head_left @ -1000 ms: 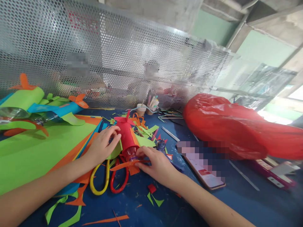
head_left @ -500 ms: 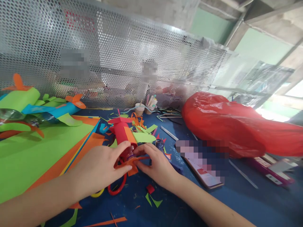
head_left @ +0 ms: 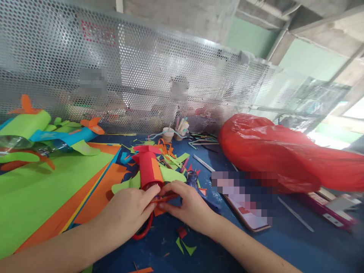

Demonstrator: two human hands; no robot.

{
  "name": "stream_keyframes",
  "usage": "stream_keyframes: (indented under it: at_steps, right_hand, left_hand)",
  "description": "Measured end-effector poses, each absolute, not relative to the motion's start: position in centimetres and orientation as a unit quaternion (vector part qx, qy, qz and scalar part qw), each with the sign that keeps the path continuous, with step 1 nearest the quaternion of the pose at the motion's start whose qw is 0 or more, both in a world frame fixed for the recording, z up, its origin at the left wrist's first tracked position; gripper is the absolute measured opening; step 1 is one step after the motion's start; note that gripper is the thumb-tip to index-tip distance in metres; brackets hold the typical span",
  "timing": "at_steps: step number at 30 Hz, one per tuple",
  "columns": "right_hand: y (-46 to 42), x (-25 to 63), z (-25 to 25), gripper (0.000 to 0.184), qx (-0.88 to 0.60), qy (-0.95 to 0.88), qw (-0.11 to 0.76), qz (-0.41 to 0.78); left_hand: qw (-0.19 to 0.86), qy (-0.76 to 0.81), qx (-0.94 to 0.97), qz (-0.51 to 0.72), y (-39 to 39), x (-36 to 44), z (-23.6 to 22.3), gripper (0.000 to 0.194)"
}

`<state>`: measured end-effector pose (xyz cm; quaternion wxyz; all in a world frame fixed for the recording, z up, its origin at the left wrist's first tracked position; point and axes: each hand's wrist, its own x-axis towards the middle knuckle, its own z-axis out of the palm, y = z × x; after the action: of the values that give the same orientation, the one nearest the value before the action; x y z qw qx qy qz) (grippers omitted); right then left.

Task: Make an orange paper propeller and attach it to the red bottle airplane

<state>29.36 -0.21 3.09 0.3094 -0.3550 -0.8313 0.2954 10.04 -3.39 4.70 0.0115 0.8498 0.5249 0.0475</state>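
A toy plane [head_left: 147, 167], made of a plastic bottle wrapped in red and orange paper with light green wings [head_left: 173, 174], lies before me, its neck end towards me. At that end an orange paper propeller [head_left: 168, 198] is pinched in both hands. My left hand [head_left: 132, 203] is closed, thumb and forefinger at the bottle neck and the orange paper. My right hand [head_left: 189, 201] is closed on the propeller's right side. Fingers hide most of the neck. Under my left hand shows a red scissors handle [head_left: 146, 229].
Green paper sheets [head_left: 51, 189] and finished paper planes [head_left: 65, 134] lie left. Paper scraps [head_left: 189, 248] litter the blue table. A phone [head_left: 247, 208], a red plastic bag [head_left: 270, 151] and a purple box [head_left: 327, 212] are right. Cups [head_left: 168, 134] stand by the perforated metal screen [head_left: 170, 57].
My hands have drawn closer together over the bottle neck, and my left hand has turned so that its back covers more of it. The view has shifted slightly.
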Motion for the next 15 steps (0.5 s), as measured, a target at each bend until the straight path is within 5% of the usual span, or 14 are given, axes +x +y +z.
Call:
stream_keyframes:
  at_steps: [15]
  right_hand:
    - [-0.28,29.42,3.00,0.016,-0.373,-0.846,0.288,0.249]
  left_hand:
    - [0.024,0.499,0.862,0.090,-3.19,10.08,4.50,0.025]
